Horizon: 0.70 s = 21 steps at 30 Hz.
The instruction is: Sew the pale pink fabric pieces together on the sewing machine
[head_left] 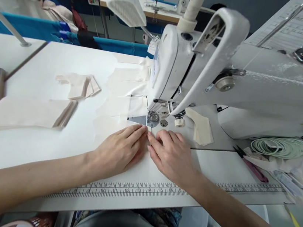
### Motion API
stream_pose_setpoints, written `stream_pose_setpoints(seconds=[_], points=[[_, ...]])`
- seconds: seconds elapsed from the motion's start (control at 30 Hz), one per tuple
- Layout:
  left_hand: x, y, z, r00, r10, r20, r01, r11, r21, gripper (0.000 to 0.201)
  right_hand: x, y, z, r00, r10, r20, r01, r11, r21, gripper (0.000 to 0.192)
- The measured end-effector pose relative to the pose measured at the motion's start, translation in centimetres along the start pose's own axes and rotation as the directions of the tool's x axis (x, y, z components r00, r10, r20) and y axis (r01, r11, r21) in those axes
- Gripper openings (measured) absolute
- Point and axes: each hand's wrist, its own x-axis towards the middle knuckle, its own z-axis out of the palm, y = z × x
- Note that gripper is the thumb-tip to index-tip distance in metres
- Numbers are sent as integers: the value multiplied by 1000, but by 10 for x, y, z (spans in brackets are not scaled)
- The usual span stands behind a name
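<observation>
A white sewing machine (169, 63) stands in front of me, its needle and presser foot just beyond my fingertips. My left hand (123, 145) has its fingers pressed together at the near edge of a thin cream fabric piece (106, 120), left of the foot. Close beside it, my right hand (172, 155) is closed with curled fingers, its index fingertip almost touching the left fingers. Both appear to grip the fabric's edge, though the palms hide most of what lies beneath. The metal needle plate (153, 119) shows just past them.
Folded cream fabric pieces (25, 113) and smaller ones (79, 85) lie left. Another cut piece (200, 127) sits right of the needle. Thread snips (254, 170) and a coil of pale green cord (279, 147) are at right. A printed ruler (127, 190) runs along the front edge.
</observation>
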Motion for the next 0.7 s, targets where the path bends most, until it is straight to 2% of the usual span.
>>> stream_pose_setpoints(seconds=[0.33, 0.7], points=[[8, -14, 3, 999, -40, 23, 40, 999, -6, 43, 17, 12, 7, 998, -52, -22, 51, 996, -76, 34], [11, -20, 6, 999, -44, 15, 45, 997, -61, 42, 17, 15, 10, 998, -29, -64, 23, 996, -86, 33]])
